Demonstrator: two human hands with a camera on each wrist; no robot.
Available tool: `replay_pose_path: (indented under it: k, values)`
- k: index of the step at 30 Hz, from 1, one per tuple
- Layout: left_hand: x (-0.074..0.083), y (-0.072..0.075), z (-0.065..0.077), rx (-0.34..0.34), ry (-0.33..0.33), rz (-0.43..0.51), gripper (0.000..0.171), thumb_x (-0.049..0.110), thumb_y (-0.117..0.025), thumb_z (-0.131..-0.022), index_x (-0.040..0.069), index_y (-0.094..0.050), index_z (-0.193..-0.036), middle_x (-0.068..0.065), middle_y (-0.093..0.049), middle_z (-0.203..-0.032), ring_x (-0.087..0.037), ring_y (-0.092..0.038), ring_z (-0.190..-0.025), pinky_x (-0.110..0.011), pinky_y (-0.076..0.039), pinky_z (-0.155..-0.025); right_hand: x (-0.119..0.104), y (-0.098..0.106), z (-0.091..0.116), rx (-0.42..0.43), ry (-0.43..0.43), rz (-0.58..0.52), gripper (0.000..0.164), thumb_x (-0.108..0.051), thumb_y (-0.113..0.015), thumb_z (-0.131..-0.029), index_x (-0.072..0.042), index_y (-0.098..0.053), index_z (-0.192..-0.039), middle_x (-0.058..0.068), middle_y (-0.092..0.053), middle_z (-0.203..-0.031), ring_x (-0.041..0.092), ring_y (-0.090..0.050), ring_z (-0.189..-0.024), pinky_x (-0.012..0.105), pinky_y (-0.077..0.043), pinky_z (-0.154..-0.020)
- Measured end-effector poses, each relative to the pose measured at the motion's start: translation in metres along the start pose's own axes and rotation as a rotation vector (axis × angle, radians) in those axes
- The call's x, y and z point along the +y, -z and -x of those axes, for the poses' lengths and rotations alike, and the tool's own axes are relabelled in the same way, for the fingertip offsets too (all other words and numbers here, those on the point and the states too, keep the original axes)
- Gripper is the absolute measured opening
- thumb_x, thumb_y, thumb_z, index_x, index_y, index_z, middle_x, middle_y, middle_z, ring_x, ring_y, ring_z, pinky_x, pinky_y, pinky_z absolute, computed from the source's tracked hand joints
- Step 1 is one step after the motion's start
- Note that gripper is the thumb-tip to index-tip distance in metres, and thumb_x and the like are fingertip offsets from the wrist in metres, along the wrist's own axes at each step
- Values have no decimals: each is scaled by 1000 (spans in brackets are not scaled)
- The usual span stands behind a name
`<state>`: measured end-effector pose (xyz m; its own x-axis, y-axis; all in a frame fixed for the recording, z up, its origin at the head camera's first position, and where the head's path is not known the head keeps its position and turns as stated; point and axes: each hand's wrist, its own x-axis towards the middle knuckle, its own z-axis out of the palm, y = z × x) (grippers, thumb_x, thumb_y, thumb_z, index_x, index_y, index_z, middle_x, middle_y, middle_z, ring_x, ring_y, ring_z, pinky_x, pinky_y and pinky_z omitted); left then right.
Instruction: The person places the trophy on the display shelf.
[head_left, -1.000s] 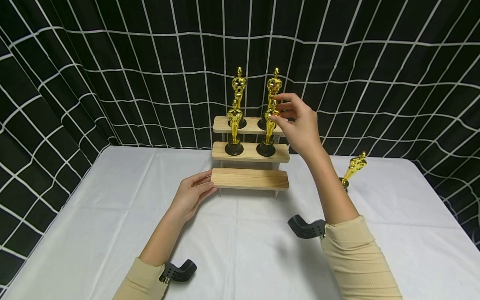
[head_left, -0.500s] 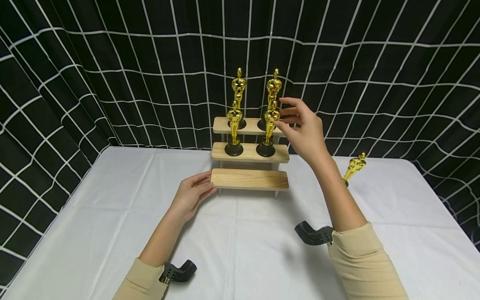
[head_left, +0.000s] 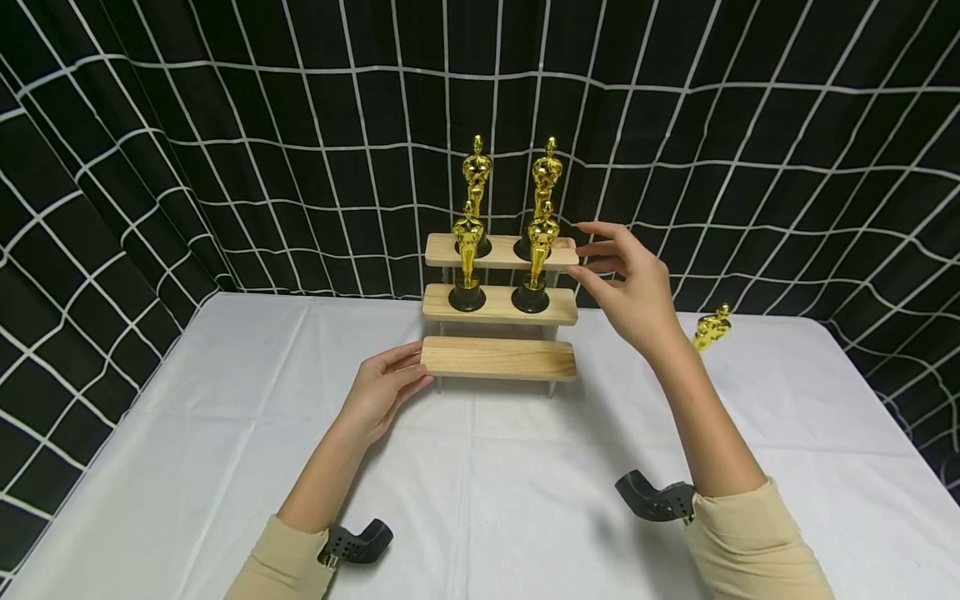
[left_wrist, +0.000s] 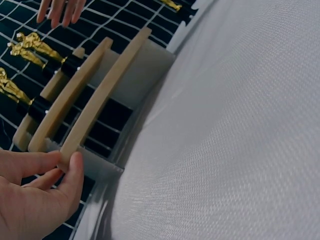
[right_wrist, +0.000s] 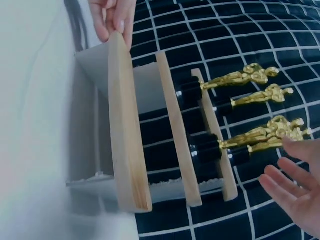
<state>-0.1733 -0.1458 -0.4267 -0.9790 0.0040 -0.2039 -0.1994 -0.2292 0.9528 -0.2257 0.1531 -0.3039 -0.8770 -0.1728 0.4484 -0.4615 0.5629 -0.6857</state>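
Note:
A three-step wooden display stand holds gold figurine trophies on black bases. Two trophies stand on the middle step, a left one and a right one. Behind them, on the top step, are another left trophy and right trophy. My left hand pinches the left end of the bottom step between thumb and fingers, as the left wrist view also shows. My right hand is at the stand's right side, fingers spread and slightly bent, holding nothing.
One more gold trophy leans on the white-covered table at the right, partly hidden by my right forearm. A black curtain with a white grid hangs close behind the stand and along both sides.
My right hand has drawn away from the right-hand trophies, moving right and down. The trophies stay upright on their steps. My left hand keeps its place on the stand.

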Motion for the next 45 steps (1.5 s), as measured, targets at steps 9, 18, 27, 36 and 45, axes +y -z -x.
replay_pose_path:
  k: [9, 18, 27, 36, 45]
  values:
    - [1, -1, -1, 17, 11, -5, 49, -12, -54, -103, -9, -48, -152, -28, -53, -146, -28, -63, -123, -22, -62, -99, 2, 16, 19, -17, 18, 54, 47, -9, -74, -100, -7, -59, -145, 22, -72, -123, 40, -72, -108, 2, -48, -75]
    - [0, 0, -1, 12, 1, 4, 48, -12, -53, -103, -10, -48, -151, -30, -52, -146, -27, -64, -121, -22, -62, -99, 19, 32, 41, -11, 43, 96, 43, -6, -74, -99, -4, -62, -140, 25, -73, -117, 36, -73, -103, -6, -46, -80]
    - [0, 0, -1, 12, 3, 9, 48, -12, -53, -103, -11, -47, -151, -31, -51, -146, -27, -64, -122, -23, -61, -102, 33, 46, 59, 22, 52, 127, 36, -4, -73, -99, -1, -66, -134, 22, -76, -111, -24, -54, -93, -6, -48, -78]
    - [0, 0, -2, 17, 5, 11, 48, -12, -54, -103, -10, -48, -151, -29, -53, -146, -27, -63, -122, -24, -62, -101, 48, 60, 74, 110, 90, 188, 30, 3, -76, -94, -1, -71, -123, 20, -77, -101, -25, -53, -89, -6, -44, -74]
    - [0, -1, -2, 25, 12, 11, 49, -12, -54, -103, -9, -48, -151, -29, -53, -147, -30, -61, -126, -25, -61, -102, 67, 76, 84, 137, 50, 243, 26, -3, -75, -97, -1, -72, -123, -9, -71, -97, -26, -51, -90, -7, -45, -74]
